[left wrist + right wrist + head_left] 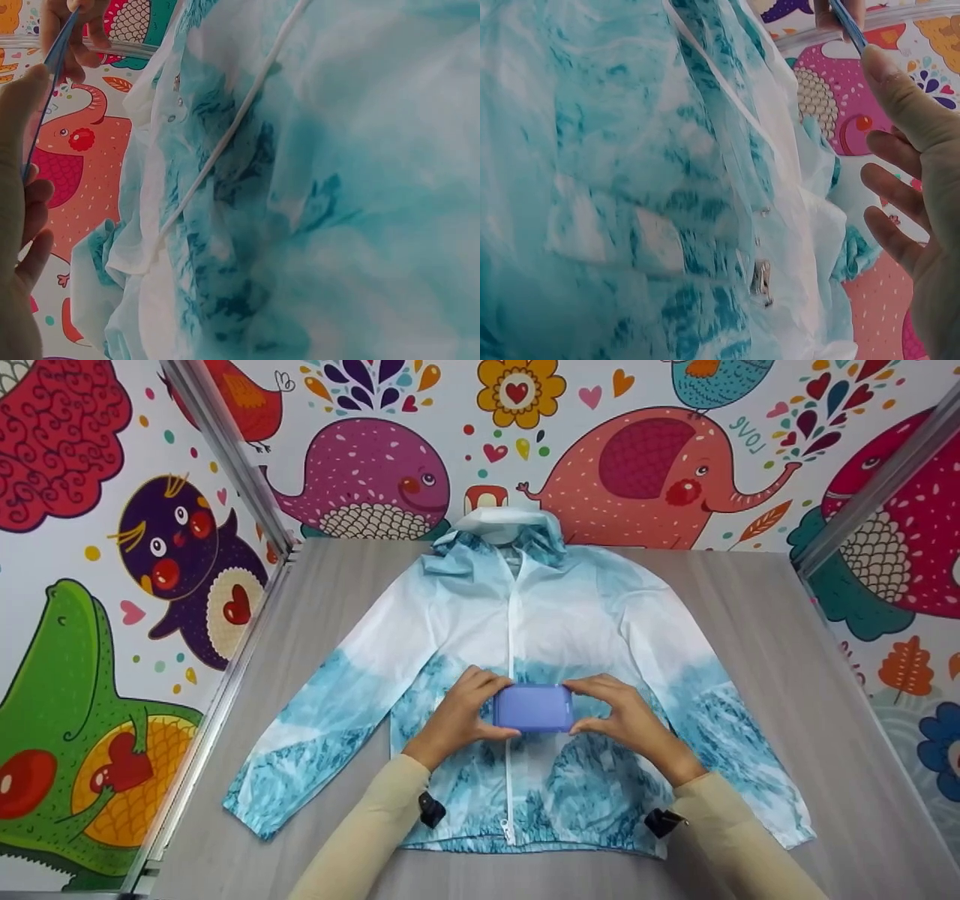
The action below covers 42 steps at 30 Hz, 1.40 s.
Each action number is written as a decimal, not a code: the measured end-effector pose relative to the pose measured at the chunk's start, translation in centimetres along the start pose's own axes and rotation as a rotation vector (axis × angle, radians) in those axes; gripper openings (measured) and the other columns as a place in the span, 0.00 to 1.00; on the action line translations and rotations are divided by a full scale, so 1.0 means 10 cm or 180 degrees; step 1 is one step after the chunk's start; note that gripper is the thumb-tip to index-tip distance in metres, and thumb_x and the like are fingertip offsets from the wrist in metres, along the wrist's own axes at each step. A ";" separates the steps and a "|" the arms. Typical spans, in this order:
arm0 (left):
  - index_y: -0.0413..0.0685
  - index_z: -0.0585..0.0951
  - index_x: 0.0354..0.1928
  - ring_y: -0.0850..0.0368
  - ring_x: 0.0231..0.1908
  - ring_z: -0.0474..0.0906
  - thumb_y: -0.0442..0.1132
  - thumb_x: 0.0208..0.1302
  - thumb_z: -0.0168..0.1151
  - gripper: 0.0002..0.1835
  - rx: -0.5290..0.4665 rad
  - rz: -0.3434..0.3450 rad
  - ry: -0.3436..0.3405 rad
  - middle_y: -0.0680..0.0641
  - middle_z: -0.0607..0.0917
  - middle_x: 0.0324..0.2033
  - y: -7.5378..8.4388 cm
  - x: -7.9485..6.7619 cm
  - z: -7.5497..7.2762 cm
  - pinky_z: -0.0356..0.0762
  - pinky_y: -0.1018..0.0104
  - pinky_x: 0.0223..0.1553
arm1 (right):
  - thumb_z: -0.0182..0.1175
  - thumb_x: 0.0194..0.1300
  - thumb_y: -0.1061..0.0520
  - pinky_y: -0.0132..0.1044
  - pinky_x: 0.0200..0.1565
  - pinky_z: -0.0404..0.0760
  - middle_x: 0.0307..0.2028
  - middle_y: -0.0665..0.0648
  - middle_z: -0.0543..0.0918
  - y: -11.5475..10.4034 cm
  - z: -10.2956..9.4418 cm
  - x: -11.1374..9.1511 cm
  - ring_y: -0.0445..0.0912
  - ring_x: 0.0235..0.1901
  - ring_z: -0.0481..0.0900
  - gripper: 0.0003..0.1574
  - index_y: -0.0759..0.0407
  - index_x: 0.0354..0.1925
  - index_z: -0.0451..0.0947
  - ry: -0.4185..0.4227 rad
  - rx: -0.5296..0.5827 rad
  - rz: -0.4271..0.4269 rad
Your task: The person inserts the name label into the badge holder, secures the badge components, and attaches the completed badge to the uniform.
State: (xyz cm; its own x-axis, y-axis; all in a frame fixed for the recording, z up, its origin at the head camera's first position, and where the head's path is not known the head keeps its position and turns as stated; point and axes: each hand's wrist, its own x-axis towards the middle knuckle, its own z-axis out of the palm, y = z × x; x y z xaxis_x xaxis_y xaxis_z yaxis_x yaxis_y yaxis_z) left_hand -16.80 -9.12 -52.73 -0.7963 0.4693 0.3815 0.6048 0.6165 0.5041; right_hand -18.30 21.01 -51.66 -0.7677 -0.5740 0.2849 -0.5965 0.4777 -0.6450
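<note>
Beige sleeves (361, 825) lead, in the head view, to the left hand (461, 709) and right hand (624, 716) pinching a flat purple object (532, 708) between them over a jacket (562, 622), edge-on at each thumb (904, 88) in left, then right, wrist views.

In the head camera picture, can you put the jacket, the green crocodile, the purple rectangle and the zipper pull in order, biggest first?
As they look there:
1. jacket
2. green crocodile
3. purple rectangle
4. zipper pull
</note>
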 end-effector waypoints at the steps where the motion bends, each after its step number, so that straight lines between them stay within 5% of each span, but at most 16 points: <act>1: 0.50 0.78 0.60 0.54 0.52 0.72 0.56 0.48 0.78 0.37 0.0015 0.0009 -0.0016 0.50 0.81 0.52 0.01 0.00 0.00 0.81 0.56 0.52 | 0.74 0.50 0.49 0.50 0.53 0.82 0.57 0.55 0.83 0.00 0.01 0.01 0.52 0.56 0.80 0.43 0.55 0.64 0.75 -0.0010 -0.0021 -0.0005; 30: 0.53 0.80 0.59 0.56 0.50 0.76 0.61 0.45 0.77 0.39 0.0348 0.0121 0.0172 0.52 0.83 0.50 -0.05 0.01 0.04 0.80 0.58 0.52 | 0.73 0.52 0.46 0.52 0.53 0.82 0.59 0.56 0.81 -0.02 0.06 0.04 0.53 0.55 0.81 0.45 0.50 0.67 0.73 -0.0077 -0.0187 0.0259; 42: 0.51 0.80 0.58 0.54 0.48 0.77 0.58 0.42 0.81 0.39 0.0226 -0.0054 0.0340 0.50 0.84 0.49 -0.12 -0.04 -0.02 0.80 0.55 0.51 | 0.73 0.55 0.48 0.56 0.56 0.78 0.59 0.55 0.79 0.22 -0.06 0.05 0.54 0.57 0.77 0.40 0.48 0.66 0.74 0.0088 -0.0332 0.0525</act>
State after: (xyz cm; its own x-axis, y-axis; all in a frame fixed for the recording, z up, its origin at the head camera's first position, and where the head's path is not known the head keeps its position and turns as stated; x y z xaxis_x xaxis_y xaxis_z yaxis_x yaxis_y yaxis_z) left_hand -17.27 -10.19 -53.32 -0.7997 0.3909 0.4557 0.5870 0.6686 0.4565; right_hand -20.17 22.20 -52.48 -0.8623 -0.4645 0.2018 -0.4821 0.6309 -0.6079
